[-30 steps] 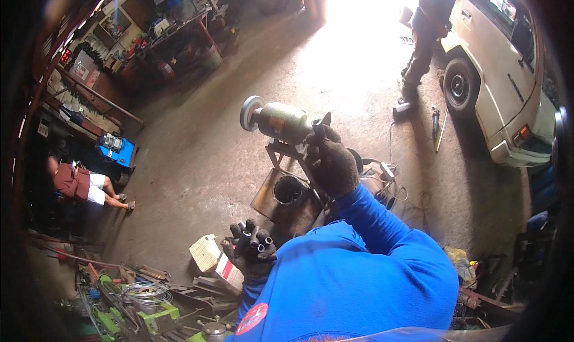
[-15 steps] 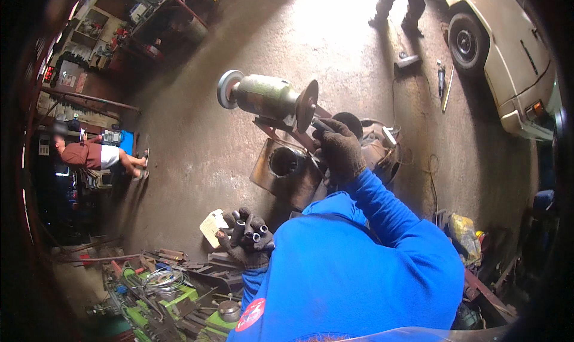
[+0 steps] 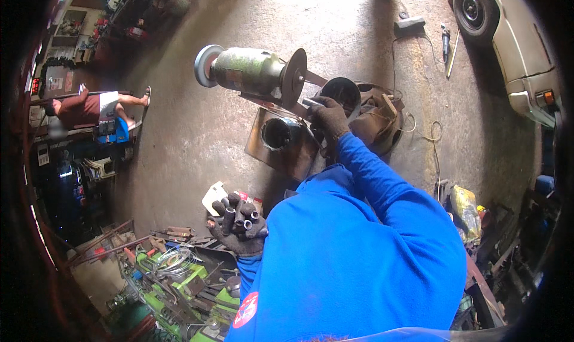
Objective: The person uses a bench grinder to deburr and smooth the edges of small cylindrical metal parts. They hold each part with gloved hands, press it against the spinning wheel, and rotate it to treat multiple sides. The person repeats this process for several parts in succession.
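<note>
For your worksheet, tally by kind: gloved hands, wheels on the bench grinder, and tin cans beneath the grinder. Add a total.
Gloved hands: 2, left hand, right hand
Bench grinder wheels: 2
Tin can: 1
Total: 5

We wear a bright blue long-sleeved shirt (image 3: 353, 258) with a round red-and-white badge (image 3: 246, 310); dark knitted gloves cover both hands.
</note>
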### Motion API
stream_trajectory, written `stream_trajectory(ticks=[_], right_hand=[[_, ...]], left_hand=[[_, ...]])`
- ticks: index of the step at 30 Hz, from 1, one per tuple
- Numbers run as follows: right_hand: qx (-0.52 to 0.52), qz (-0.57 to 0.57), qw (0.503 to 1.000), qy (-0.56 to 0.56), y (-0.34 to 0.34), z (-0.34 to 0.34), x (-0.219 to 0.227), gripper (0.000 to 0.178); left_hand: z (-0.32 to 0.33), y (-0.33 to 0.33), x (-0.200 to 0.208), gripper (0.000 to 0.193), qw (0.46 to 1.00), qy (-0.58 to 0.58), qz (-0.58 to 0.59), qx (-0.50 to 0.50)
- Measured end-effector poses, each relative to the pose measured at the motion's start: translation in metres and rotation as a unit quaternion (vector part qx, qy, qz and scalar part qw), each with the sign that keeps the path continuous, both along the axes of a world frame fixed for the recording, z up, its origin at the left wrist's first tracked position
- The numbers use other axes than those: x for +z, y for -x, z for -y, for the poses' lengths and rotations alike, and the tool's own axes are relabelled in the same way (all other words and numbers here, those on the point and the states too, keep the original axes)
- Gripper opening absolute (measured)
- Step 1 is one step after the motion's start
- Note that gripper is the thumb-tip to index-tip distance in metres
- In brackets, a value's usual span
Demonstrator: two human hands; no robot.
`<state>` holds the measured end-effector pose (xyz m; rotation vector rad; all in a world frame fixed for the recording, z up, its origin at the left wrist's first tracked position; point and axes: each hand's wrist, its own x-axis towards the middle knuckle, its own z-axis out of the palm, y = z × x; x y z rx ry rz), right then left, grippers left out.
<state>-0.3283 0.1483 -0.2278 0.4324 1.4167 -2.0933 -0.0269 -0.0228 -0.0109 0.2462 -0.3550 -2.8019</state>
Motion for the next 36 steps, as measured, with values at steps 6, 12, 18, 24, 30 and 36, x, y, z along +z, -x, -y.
stream_trajectory(ticks=[6, 12, 18, 24, 30, 36], right_hand=[[0.016, -0.028, 0.999, -0.027, 0.009, 0.021, -0.028, 0.041], [0.008, 0.009, 0.999, 0.048, 0.006, 0.028, -0.022, 0.043], [0.012, -0.005, 0.999, 0.029, 0.007, 0.038, -0.040, 0.039], [0.011, 0.012, 1.000, 0.025, 0.008, 0.041, -0.034, 0.032], [-0.011, 0.003, 1.000, 0.026, 0.009, 0.046, -0.034, 0.031], [0.022, -0.027, 0.998, -0.060, 0.009, 0.039, -0.014, 0.035]], left_hand=[[0.000, 0.001, 0.002, 0.060, 0.999, 0.016, 0.041, 0.022], [-0.002, 0.000, 0.002, 0.059, 0.998, -0.002, 0.049, 0.040], [0.002, 0.006, 0.010, 0.049, 0.998, 0.042, 0.028, -0.029], [0.002, -0.003, 0.001, 0.054, 0.998, 0.019, 0.046, 0.025], [0.000, -0.008, 0.003, 0.055, 0.995, 0.029, 0.080, 0.050], [0.005, -0.009, 0.007, 0.057, 0.995, -0.009, 0.094, -0.032]])
